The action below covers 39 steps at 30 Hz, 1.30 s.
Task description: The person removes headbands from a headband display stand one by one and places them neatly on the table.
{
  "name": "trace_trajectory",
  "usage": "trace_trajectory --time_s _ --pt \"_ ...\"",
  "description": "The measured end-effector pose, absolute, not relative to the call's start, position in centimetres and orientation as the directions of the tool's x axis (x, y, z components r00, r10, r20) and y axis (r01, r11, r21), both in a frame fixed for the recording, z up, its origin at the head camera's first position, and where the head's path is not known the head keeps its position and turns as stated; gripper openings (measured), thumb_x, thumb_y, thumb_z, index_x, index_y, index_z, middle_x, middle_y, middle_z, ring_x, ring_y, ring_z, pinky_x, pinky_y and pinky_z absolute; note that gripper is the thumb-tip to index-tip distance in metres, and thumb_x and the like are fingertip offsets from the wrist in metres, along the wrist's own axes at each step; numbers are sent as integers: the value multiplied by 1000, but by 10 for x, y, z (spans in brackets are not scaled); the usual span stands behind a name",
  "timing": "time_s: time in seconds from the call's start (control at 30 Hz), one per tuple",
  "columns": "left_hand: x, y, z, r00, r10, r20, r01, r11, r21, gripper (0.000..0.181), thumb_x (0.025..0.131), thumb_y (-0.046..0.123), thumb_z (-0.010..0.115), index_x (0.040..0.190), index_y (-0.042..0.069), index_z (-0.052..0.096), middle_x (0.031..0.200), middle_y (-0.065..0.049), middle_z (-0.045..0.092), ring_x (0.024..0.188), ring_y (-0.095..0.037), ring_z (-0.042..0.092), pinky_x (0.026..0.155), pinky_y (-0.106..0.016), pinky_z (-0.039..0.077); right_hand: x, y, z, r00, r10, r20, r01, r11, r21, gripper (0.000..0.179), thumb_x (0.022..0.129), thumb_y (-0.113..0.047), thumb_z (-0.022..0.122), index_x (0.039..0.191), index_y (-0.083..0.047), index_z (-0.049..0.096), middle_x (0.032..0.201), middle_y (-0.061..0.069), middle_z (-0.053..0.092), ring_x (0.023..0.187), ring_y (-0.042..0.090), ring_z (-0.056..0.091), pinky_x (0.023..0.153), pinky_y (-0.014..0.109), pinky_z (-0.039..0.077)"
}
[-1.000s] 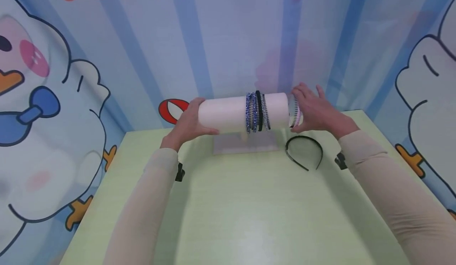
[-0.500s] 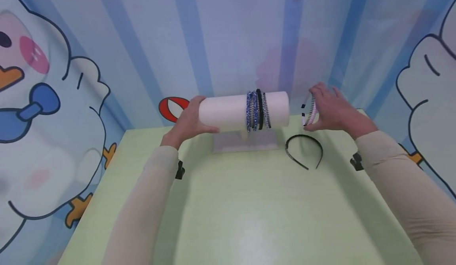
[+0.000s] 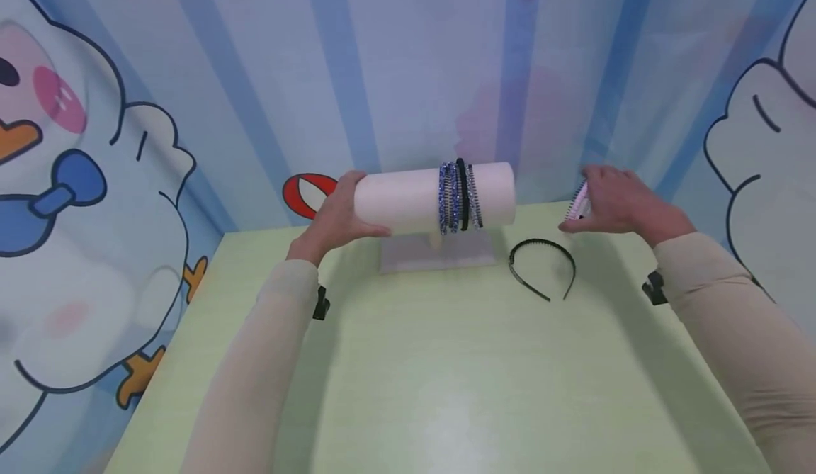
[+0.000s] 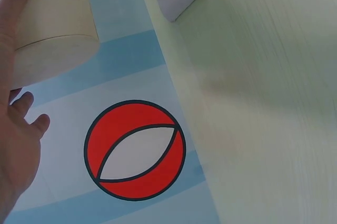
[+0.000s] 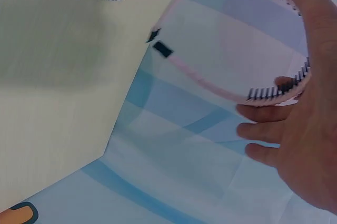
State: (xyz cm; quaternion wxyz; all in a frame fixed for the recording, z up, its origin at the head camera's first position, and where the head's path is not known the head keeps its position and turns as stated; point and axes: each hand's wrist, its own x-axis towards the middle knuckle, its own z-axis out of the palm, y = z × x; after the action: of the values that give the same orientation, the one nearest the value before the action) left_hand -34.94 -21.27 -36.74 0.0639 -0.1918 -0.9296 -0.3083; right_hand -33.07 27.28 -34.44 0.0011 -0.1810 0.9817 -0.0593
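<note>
A white padded cylinder (image 3: 401, 201) lies level on a stand with a flat pale base (image 3: 408, 254). Several glittery blue, silver and black headbands (image 3: 454, 198) circle its right half. My left hand (image 3: 338, 215) grips the cylinder's left end, thumb along the front; the left wrist view shows that end of the cylinder (image 4: 55, 34) close by the fingers. To the right of the cylinder, apart from it, my right hand (image 3: 618, 201) holds a pink headband (image 5: 202, 82) with dark comb teeth. Its two black-marked tips point away from the palm in the right wrist view.
A black headband (image 3: 542, 268) lies on the pale green table (image 3: 446, 360), right of the stand's base. A blue striped backdrop (image 3: 421, 63) with cartoon ducks rises directly behind the table's back edge.
My right hand has moved right, drawing the pink headband away from the cylinder's right end and turning it. My left hand has stayed on the cylinder.
</note>
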Motion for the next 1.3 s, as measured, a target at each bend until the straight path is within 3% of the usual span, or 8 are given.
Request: trace_trajectory --time_s 0.13,0.23,0.4,0.6,0.8,1.03,1.13,1.3 --pt "-351 -213 -367 -916 318 244 401 738 543 109 66 52 90 150 17 30 145 -1 40 123 -23 45 92 -49 52 -328 277 -343 -954 -278 -113 -264 956 -129 110 78 -74 67 132 16 32 114 36 50 95 44 57 77 58 48" --pt "-351 -213 -367 -920 311 238 391 741 546 109 66 52 90 150 19 30 145 0 40 123 -22 45 92 -48 52 -325 280 -342 -951 -224 -213 -194 969 -151 119 79 -76 64 138 19 23 113 38 52 94 46 60 75 58 49" --pt "-351 -213 -367 -920 311 238 392 733 556 110 66 52 91 150 17 29 144 -1 41 122 -24 46 91 -50 52 -321 286 -345 -926 -185 -329 -129 974 -184 133 82 -79 57 143 26 1 102 30 63 95 45 64 79 60 48" --pt "-353 -212 -369 -920 309 242 392 737 550 110 65 54 90 150 18 30 143 0 42 123 -23 46 91 -48 53 -321 293 -352 -917 -158 -367 -98 979 -178 137 82 -82 52 142 26 -7 119 43 54 106 54 59 85 66 45" --pt "-353 -213 -369 -916 313 250 400 733 550 110 65 53 90 150 16 30 143 -2 42 122 -24 46 91 -50 52 -324 297 -360 -907 -161 -389 -96 979 -181 138 83 -81 51 140 27 -13 88 21 65 92 44 66 86 67 44" --pt "-352 -213 -369 -922 299 246 387 744 544 110 66 53 90 150 18 30 144 -1 41 123 -23 46 91 -49 53 -322 297 -373 -932 -129 -340 -61 977 -203 138 83 -81 52 141 26 -13 98 30 63 101 53 60 84 65 45" --pt "-351 -213 -369 -920 305 247 392 737 551 110 65 53 90 150 17 30 144 -1 41 123 -23 45 90 -49 53 -324 297 -381 -942 -111 -317 -40 974 -223 134 86 -77 51 140 27 -13 112 43 53 103 56 57 83 64 46" --pt "-349 -214 -370 -915 312 254 402 722 563 110 64 52 91 149 17 31 143 -1 42 122 -24 46 91 -50 52 -328 297 -395 -965 -78 -250 -19 973 -232 127 89 -74 49 141 27 -6 136 56 10 113 68 41 90 71 39"
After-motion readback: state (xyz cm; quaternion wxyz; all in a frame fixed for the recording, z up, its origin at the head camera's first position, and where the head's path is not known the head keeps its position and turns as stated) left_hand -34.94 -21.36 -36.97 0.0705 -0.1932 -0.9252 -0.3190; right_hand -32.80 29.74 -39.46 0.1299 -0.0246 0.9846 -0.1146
